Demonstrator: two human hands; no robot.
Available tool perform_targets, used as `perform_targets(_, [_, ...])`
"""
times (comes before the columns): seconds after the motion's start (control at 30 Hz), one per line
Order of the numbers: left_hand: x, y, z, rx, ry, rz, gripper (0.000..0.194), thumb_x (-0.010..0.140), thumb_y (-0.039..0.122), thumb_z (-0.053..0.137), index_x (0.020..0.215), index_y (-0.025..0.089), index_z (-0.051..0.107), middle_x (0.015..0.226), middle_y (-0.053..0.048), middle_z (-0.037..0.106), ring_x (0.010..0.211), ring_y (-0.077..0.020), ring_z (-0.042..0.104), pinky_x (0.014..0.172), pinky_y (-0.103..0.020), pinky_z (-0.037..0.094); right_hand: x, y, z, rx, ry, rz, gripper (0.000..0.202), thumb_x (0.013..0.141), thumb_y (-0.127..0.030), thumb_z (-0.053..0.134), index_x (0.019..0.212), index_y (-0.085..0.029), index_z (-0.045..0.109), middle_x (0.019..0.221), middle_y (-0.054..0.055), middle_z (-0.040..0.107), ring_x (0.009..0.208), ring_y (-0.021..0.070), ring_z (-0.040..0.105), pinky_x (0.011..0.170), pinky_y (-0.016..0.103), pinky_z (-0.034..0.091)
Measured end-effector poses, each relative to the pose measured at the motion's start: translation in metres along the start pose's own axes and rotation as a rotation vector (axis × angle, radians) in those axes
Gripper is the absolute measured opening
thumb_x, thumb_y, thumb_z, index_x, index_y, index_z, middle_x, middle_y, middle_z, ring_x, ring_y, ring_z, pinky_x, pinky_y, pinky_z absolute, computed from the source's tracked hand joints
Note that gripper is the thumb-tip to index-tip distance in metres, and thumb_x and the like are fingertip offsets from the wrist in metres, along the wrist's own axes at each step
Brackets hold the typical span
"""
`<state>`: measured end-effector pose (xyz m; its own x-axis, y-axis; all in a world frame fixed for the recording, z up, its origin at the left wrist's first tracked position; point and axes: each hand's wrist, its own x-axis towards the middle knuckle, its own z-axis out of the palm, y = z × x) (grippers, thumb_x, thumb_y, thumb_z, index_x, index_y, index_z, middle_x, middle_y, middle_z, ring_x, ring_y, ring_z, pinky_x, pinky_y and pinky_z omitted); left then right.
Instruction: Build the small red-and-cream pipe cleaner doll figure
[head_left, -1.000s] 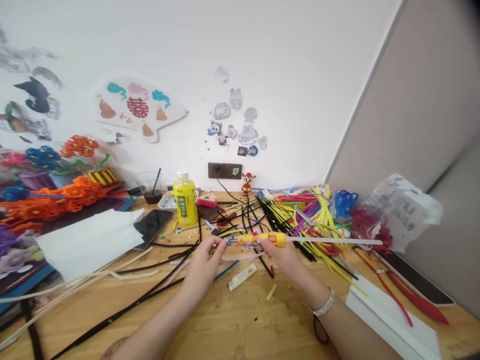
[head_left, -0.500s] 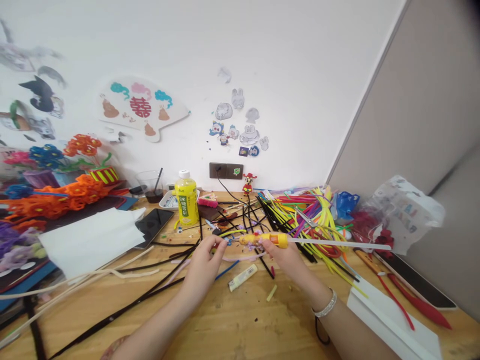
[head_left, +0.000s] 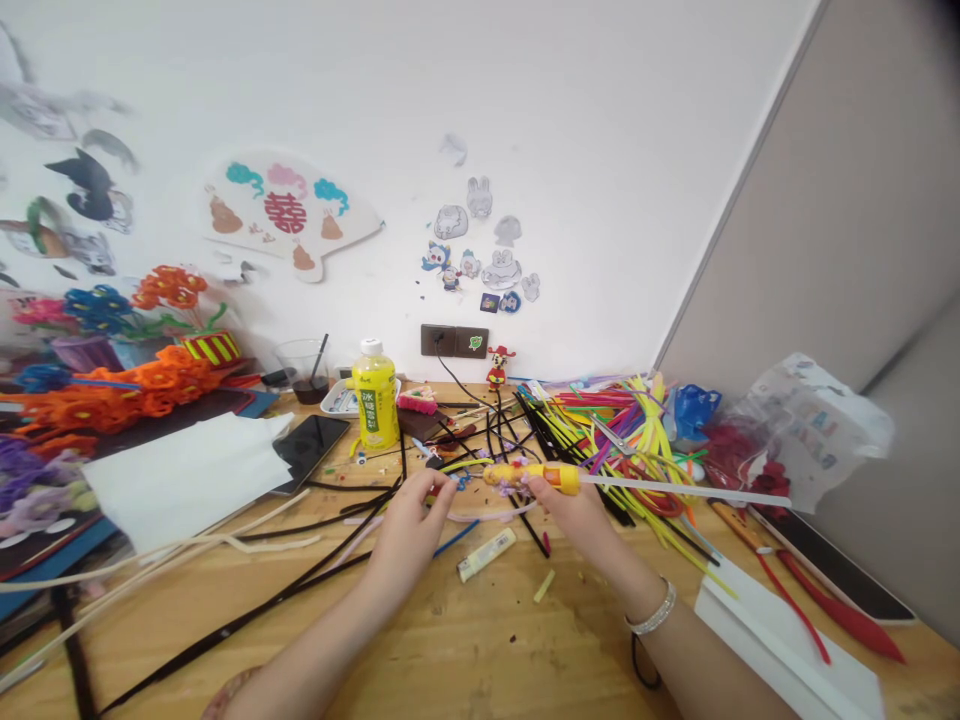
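My right hand [head_left: 571, 512] is wrapped round a yellow hot glue gun [head_left: 562, 480], held level with its nozzle to the left. A long whitish glue stick [head_left: 690, 491] runs out of its back end to the right. My left hand [head_left: 409, 520] is closed in a pinch at the nozzle end. A small blue piece [head_left: 460, 483] shows at its fingertips, too small to make out fully. Below lies a pale glue-like tube [head_left: 486, 555] on the wooden table [head_left: 480, 650]. Behind the gun, small lilac pieces show in part.
Black pipe cleaners [head_left: 300, 580] cross the table on the left. A yellow drink bottle [head_left: 376, 400] and a phone [head_left: 315, 450] stand and lie behind my left hand. Coloured pipe cleaners [head_left: 645, 430] with scissors [head_left: 611, 432] on them are heaped at right. White paper [head_left: 795, 640] lies near my right forearm.
The glue gun and my right hand have shifted very slightly right, leaving a little more space from my left fingers. The view itself has also shifted slightly.
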<state>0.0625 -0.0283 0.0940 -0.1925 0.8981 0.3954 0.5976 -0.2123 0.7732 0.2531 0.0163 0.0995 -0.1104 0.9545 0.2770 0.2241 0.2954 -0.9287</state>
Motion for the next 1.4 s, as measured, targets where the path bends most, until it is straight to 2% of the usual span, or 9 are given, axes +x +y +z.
perform_targets(0.13, [0.000,-0.001,0.000,0.011,0.003,0.019,0.021,0.078,0.036,0.043,0.068,0.020,0.053,0.070,-0.002,0.059,0.070,-0.0183,0.055,0.065,-0.029,0.042,0.002,0.006,-0.001,-0.045,-0.027,-0.035,0.033,0.067,-0.047,0.060,0.068,-0.015,0.063,0.062,0.003,0.062,0.058,0.0167,0.055,0.055,0.027,0.043])
perform_targets(0.57, [-0.002,-0.002,-0.001,0.044,0.001,0.089,0.018,0.080,0.033,0.043,0.070,0.021,0.051,0.073,-0.002,0.058,0.073,-0.0185,0.053,0.069,-0.030,0.042,0.002,0.011,-0.001,-0.046,-0.022,-0.082,0.033,0.069,-0.048,0.060,0.070,-0.016,0.064,0.067,0.004,0.065,0.063,0.0186,0.058,0.060,0.029,0.046])
perform_targets(0.9, [-0.002,-0.002,-0.001,0.062,-0.007,0.099,0.018,0.082,0.034,0.041,0.071,0.022,0.049,0.075,-0.002,0.057,0.074,-0.0189,0.054,0.070,-0.031,0.042,-0.002,-0.001,0.002,0.003,-0.083,-0.053,0.034,0.067,-0.049,0.061,0.067,-0.015,0.064,0.066,0.004,0.064,0.061,0.0190,0.058,0.058,0.029,0.046])
perform_targets(1.4, [-0.001,-0.002,-0.001,0.074,0.012,0.131,0.018,0.081,0.032,0.041,0.071,0.021,0.051,0.074,-0.002,0.058,0.073,-0.0187,0.054,0.069,-0.030,0.042,-0.004,0.003,0.004,0.015,-0.082,-0.072,0.031,0.067,-0.047,0.062,0.071,-0.016,0.065,0.067,0.004,0.065,0.062,0.0186,0.059,0.057,0.028,0.046])
